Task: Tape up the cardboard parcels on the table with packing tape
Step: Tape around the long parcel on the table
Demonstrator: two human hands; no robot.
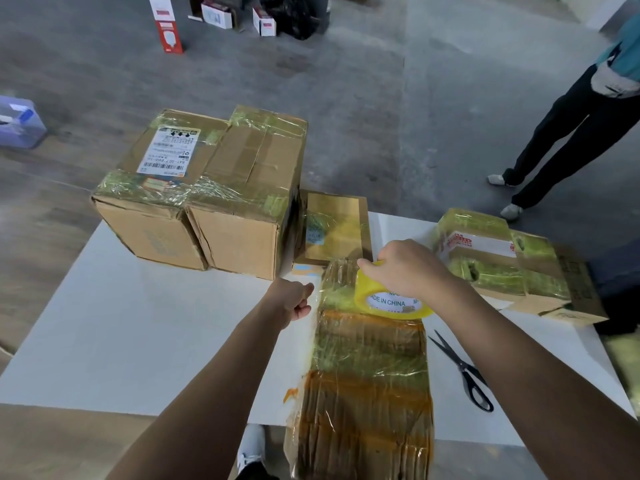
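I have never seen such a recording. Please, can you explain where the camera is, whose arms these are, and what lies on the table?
The camera sits on a person's head and looks down, so both arms are theirs; there is no machine. The right hand grips a yellow tape roll on a long flat parcel. The left hand is curled beside it; whether it pinches tape is unclear. On the white table also lie scissors, two large boxes and more taped parcels.

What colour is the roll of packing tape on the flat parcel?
The tape roll is yellow, with white inside its ring; the head view shows it.
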